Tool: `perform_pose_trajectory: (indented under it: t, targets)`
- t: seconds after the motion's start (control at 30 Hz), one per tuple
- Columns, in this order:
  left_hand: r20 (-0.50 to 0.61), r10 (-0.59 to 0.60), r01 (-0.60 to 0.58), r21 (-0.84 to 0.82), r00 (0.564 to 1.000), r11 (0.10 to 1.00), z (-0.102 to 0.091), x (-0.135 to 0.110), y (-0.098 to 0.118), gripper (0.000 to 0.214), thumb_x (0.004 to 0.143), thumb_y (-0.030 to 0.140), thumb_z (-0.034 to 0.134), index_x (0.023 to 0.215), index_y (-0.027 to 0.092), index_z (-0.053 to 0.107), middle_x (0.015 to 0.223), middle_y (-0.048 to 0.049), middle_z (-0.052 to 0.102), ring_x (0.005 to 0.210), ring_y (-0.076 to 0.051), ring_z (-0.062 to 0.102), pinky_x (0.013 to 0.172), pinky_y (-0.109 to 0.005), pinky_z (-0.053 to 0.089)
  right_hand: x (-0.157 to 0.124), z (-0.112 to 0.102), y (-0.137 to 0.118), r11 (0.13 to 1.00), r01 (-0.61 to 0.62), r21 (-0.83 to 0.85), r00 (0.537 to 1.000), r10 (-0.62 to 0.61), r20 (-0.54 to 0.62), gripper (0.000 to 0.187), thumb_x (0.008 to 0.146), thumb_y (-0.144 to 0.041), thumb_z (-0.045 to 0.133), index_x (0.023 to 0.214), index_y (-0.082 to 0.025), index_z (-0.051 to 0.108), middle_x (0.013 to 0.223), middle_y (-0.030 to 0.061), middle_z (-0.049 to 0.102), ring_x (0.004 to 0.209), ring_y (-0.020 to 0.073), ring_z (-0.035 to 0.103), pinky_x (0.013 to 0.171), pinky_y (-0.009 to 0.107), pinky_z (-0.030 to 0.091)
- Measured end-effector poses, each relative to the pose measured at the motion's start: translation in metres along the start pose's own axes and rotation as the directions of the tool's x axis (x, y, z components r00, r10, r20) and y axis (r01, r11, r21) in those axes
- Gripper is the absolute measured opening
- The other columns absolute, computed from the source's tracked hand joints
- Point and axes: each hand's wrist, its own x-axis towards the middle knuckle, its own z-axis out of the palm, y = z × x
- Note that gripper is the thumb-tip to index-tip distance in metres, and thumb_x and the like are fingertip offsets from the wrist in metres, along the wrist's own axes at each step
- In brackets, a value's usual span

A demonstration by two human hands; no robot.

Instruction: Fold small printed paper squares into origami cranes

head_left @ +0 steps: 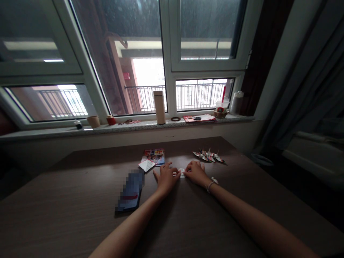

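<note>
Between my two hands a small piece of white printed paper point(182, 173) lies at the tabletop. My left hand point(167, 176) pinches its left edge between thumb and forefinger, the other fingers spread. From the other side my right hand point(197, 172) grips its right edge, fingers curled; a bracelet point(211, 184) circles that wrist. How the paper is folded is too small to tell. Beyond my right hand sit several folded paper pieces point(209, 155) with pointed ends. Left of my left hand are a white folded paper point(147, 165) and a colourful printed leaflet point(157, 156).
A phone point(130, 191), partly pixelated, lies on the brown table point(67, 208) beside my left forearm. Along the windowsill point(120, 128) stand a tall flask point(159, 107), a paper cup point(93, 122), scissors point(197, 118) on papers, a drink cup with a straw point(221, 105) and a grey bottle point(237, 103).
</note>
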Motion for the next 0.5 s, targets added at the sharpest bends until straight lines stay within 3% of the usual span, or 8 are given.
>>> perform_pose_trajectory:
  t: [0.27,0.5]
  targets:
    - [0.027,-0.012,0.013,-0.017,1.0,1.0,0.0042,0.0026,-0.0052,0.022,0.082,0.05,0.062,0.091,0.034,0.073,0.146,-0.0025,0.046,0.134,-0.033,0.035,0.107,-0.075,0.007,-0.0012,-0.0038,-0.0059,0.997,-0.047,-0.062,0.998,0.05,0.047,0.021,0.08,-0.037,0.062,0.078,-0.02,0.074,0.106,0.0081,0.064,0.113,0.0283,0.048,0.108,0.051,0.021]
    - [0.025,-0.02,0.021,-0.044,0.999,0.999,0.0046,0.0048,-0.0065,0.021,0.08,0.051,0.065,0.09,0.034,0.072,0.145,-0.0003,0.047,0.133,-0.034,0.037,0.107,-0.075,0.006,-0.0038,-0.0048,-0.0059,0.998,-0.037,-0.043,0.998,0.039,0.048,0.021,0.081,-0.037,0.062,0.081,-0.02,0.073,0.108,0.0083,0.064,0.116,0.0294,0.047,0.111,0.053,0.016]
